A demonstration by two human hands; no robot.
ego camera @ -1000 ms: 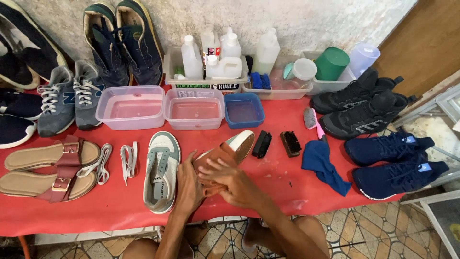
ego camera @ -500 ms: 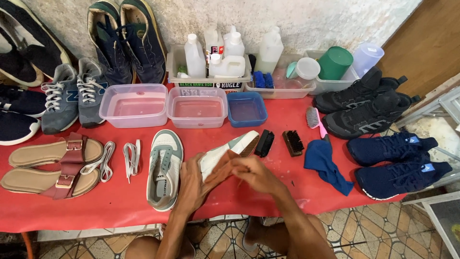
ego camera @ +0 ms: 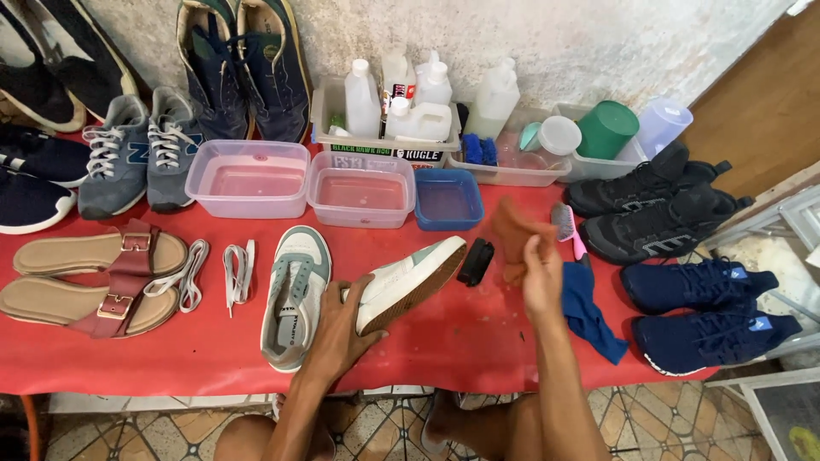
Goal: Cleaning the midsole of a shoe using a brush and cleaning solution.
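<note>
white-green sneaker (ego camera: 408, 280) | brown cloth (ego camera: 515, 230) | red table cover (ego camera: 478, 341) | blue cloth (ego camera: 588, 309)

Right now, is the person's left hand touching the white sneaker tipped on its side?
Touching. The head view shows the left hand gripping the heel end of the tipped sneaker, fingers wrapped against its upper, with no gap between them.

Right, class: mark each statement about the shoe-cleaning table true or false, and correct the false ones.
1. The left hand holds a white sneaker with a tan sole. True.
2. The right hand holds a blue rag. False: its grip is on a brown cloth; the blue rag lies on the red tablecloth.
3. Loose white laces lie between the tan sandals with red straps and the other white sneaker. True.
4. The small blue tub stands left of both clear pink tubs. False: it stands right of them.
</note>
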